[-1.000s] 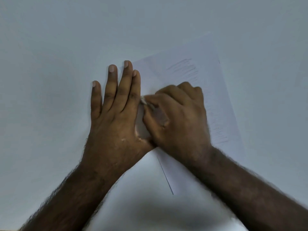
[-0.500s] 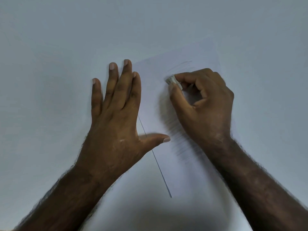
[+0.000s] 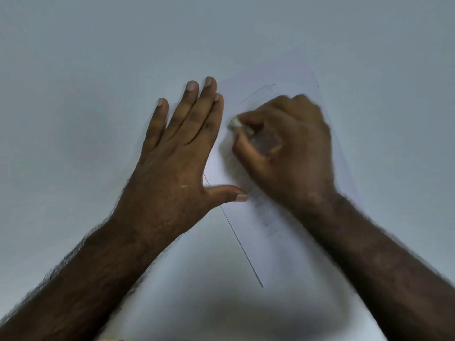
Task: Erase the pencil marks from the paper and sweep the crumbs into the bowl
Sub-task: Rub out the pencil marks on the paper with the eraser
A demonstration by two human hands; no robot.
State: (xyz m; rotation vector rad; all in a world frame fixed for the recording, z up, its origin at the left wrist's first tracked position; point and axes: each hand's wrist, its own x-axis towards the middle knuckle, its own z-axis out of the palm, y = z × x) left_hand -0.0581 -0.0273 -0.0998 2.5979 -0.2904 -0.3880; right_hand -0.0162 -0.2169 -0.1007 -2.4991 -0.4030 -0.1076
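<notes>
On a plain pale table, a white sheet of paper lies flat, its long axis running from near centre up toward the far right. The left hand lies flat with straight fingers across the sheet's left edge, thumb spread onto the page. The right hand, blurred, pinches a small white eraser against the paper near faint pencil marks.

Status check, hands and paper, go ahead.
Left hand flat, pinning paper edge. Right hand pinching eraser, on the sheet. Faint pencil marks remain. No bowl in view.
</notes>
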